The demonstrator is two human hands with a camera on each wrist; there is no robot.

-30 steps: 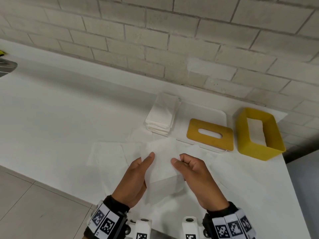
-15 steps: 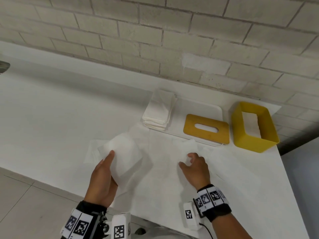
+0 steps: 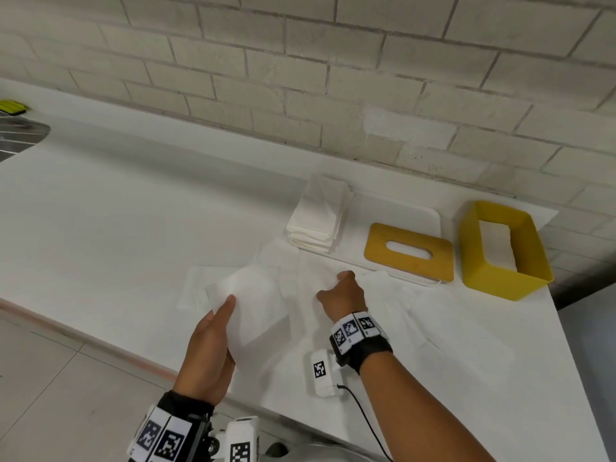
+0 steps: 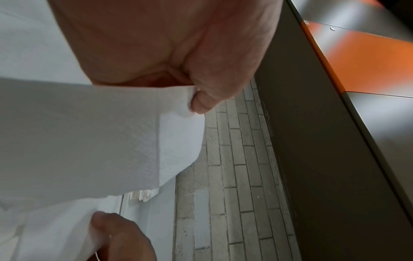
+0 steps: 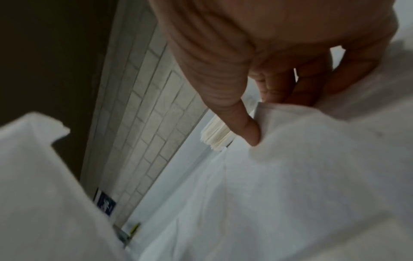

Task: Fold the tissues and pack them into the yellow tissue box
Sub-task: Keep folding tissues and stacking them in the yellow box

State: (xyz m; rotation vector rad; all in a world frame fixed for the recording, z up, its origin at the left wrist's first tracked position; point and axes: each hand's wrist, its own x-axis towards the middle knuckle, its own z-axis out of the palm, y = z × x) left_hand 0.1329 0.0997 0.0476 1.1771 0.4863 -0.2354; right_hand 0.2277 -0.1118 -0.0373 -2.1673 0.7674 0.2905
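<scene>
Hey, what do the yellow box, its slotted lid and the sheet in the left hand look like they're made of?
Yellow box: probably plastic; smooth, matte, thin even walls. Slotted lid: darker mustard, flat, rounded corners; plastic or coated wood, cannot tell. Folded tissue in the left hand: soft embossed paper, dimpled texture visible in the left wrist view.

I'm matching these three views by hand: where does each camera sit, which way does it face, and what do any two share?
Head: worn on the head, looking down and forward at the counter, yellow tissue box and lid; both forearms show.
Left wrist: looks along the left hand, which pinches a folded tissue; the right hand shows below.
Right wrist: looks along the right hand's fingers, which pinch a flat tissue.
Shared: all three show the tissue stack and the brick wall.
</scene>
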